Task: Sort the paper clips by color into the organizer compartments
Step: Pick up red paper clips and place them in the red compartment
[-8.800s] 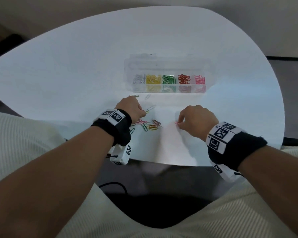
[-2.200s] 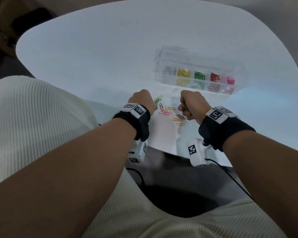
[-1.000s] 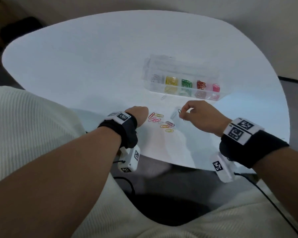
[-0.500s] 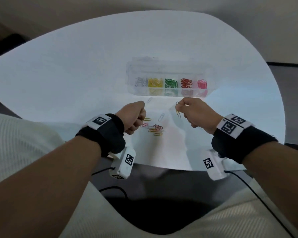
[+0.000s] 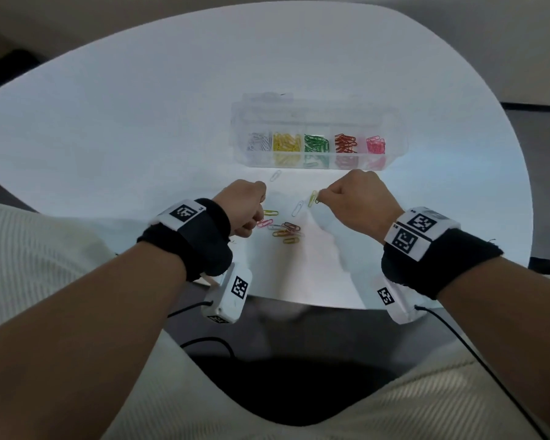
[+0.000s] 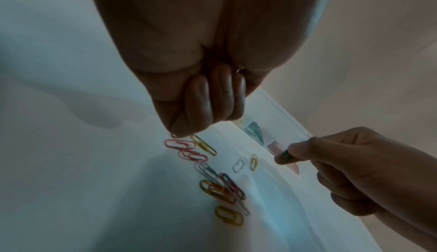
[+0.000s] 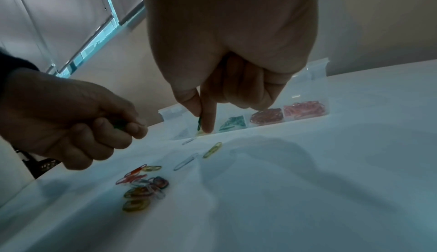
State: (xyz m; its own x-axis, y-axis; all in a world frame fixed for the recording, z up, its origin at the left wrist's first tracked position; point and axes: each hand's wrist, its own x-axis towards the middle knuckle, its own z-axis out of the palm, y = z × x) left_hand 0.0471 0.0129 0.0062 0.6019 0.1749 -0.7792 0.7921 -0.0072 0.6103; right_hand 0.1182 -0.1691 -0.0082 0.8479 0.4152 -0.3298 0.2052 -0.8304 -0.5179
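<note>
The clear organizer lies at mid table, holding white, yellow, green, red and pink clips in separate compartments. My right hand pinches a green paper clip between thumb and forefinger, a little above the table and just in front of the organizer. My left hand is curled into a fist over the left end of the loose clip pile; in the right wrist view something green shows inside its fingers.
A yellow clip and a white clip lie beside my right hand, and another white clip lies near the organizer's front. The white table ends close behind both wrists, with cables hanging below.
My right hand has carried the green clip up from beside the pile toward the organizer. My left hand has stayed curled by the pile.
</note>
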